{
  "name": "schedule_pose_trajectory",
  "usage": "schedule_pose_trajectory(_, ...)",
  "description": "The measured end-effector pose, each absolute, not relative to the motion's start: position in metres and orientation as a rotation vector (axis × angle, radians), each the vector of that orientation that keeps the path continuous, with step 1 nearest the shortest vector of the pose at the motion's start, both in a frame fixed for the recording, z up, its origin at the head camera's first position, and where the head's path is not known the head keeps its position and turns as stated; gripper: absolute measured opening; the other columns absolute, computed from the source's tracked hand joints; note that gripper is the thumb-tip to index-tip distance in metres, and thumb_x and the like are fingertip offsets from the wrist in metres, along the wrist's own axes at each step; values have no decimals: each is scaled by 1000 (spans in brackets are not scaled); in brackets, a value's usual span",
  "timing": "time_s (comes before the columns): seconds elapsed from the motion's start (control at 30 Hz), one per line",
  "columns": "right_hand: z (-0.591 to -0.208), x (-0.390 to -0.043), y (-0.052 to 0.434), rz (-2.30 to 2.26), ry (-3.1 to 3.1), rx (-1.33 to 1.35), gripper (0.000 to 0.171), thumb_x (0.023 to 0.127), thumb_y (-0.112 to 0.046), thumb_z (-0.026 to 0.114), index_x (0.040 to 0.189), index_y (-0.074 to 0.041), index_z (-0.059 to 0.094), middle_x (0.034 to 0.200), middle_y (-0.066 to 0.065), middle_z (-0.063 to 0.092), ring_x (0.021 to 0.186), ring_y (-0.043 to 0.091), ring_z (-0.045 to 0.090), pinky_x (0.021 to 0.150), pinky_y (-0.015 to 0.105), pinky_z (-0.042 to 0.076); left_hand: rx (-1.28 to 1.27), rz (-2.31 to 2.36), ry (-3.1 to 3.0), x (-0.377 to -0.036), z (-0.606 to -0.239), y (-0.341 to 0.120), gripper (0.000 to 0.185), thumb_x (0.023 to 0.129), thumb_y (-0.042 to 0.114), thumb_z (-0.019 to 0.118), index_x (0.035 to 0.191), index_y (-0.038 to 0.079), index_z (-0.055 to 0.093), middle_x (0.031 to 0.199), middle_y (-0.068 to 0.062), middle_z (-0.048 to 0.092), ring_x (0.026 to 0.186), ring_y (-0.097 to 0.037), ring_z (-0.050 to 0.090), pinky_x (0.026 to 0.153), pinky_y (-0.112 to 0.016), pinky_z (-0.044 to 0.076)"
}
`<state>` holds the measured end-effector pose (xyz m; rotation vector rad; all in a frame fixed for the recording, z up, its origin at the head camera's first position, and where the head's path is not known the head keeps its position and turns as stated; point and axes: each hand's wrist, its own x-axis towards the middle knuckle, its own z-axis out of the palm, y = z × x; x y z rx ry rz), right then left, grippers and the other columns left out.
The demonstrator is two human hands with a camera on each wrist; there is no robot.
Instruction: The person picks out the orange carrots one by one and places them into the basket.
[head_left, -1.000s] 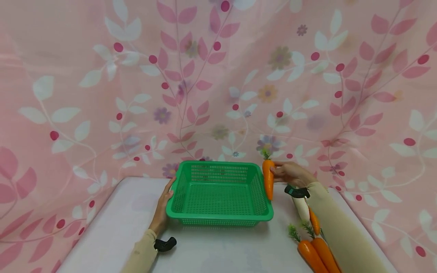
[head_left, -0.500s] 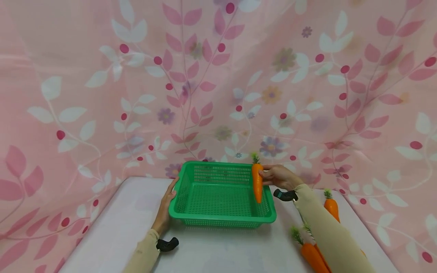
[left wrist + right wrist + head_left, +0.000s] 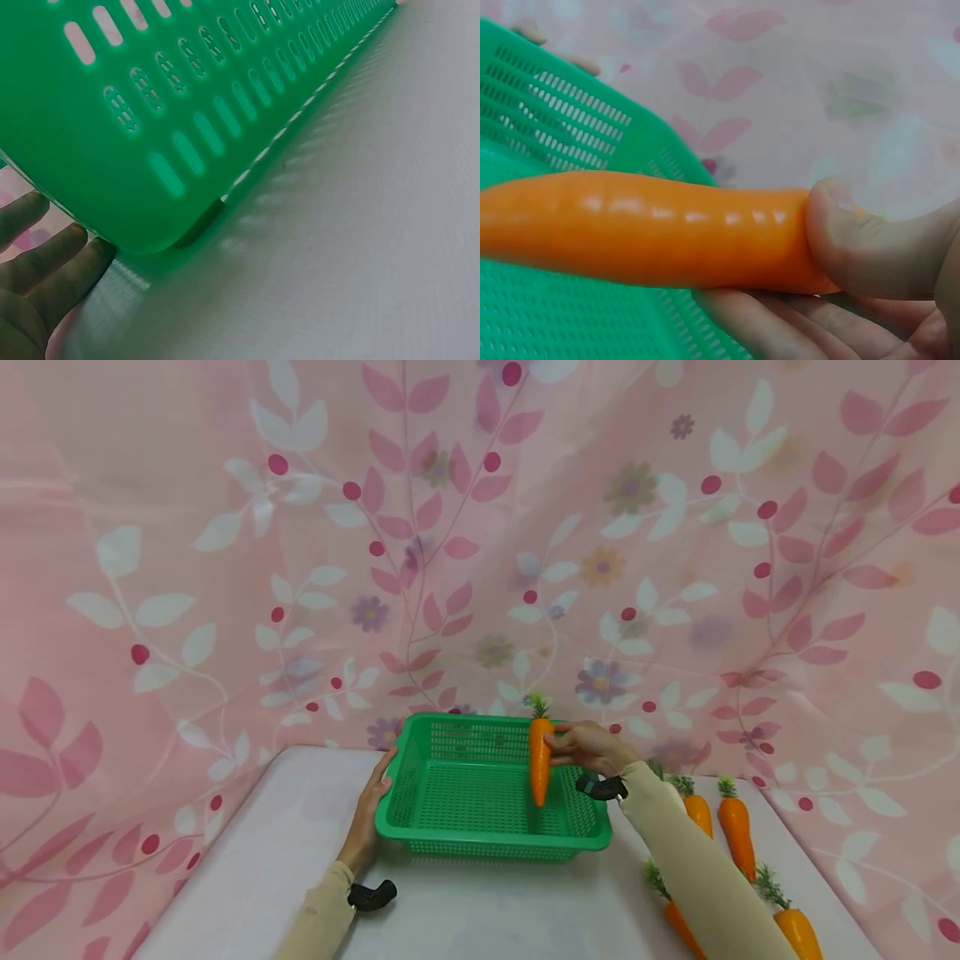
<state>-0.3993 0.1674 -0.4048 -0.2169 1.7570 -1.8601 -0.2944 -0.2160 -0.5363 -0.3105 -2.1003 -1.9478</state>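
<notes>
An orange carrot (image 3: 540, 764) with a green leafy top hangs upright, tip down, over the right part of a green plastic basket (image 3: 495, 840). My right hand (image 3: 592, 747) pinches it near its top. The right wrist view shows the thumb (image 3: 870, 247) on one side of the carrot (image 3: 630, 229) and the fingers on the other. At the basket's left side, my left hand (image 3: 366, 810) rests against the rim. In the left wrist view, its fairly straight fingers (image 3: 52, 255) touch the edge of the basket (image 3: 135, 195).
On the white table (image 3: 480, 910), more carrots lie at the right, one carrot (image 3: 737, 837) near the edge and another carrot (image 3: 799, 933) nearer the front. The right sleeve (image 3: 697, 860) partly covers others. A pink floral cloth (image 3: 480, 568) hangs behind.
My right hand has carried the carrot leftward from the basket's right rim to over its inside. More carrots show beside the right sleeve. My left hand stays at the basket's left side.
</notes>
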Motion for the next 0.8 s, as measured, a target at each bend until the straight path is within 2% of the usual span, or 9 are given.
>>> schedule_pose_trajectory(0.23, -412, -401, 143, -1875, 1746, -216, 64, 99, 0, 53, 153, 9, 19, 127, 23, 57, 103, 25, 67, 107, 55, 40, -274, -1946, -2120, -294, -536, -215, 51, 107, 39, 29, 157, 29, 27, 165, 4, 19, 146, -19, 23, 111, -52, 22)
schedule_pose_trajectory(0.47, -421, -403, 119, -1871, 1755, -217, 54, 100, -2, 53, 149, 6, 31, 136, 27, 52, 107, 28, 66, 107, 54, 41, -259, -1943, -2119, -296, -536, -217, 49, 108, 38, 29, 156, 34, 29, 163, 7, 22, 142, -17, 28, 108, -44, 27)
schedule_pose_trajectory(0.63, -428, -402, 105, -1862, 1768, -227, 54, 100, -4, 53, 149, 5, 32, 139, 28, 50, 114, 32, 63, 105, 51, 44, -258, -1958, -2112, -297, -538, -216, 48, 107, 39, 30, 155, 37, 30, 161, 15, 24, 144, -15, 25, 111, -47, 23)
schedule_pose_trajectory(0.8, -434, -400, 91, -1840, 1765, -264, 47, 101, -6, 53, 144, 6, 41, 136, 26, 53, 114, 32, 62, 104, 50, 45, -279, -1988, -2098, -297, -539, -217, 48, 108, 36, 29, 156, 36, 28, 162, 13, 21, 148, -16, 20, 113, -51, 18)
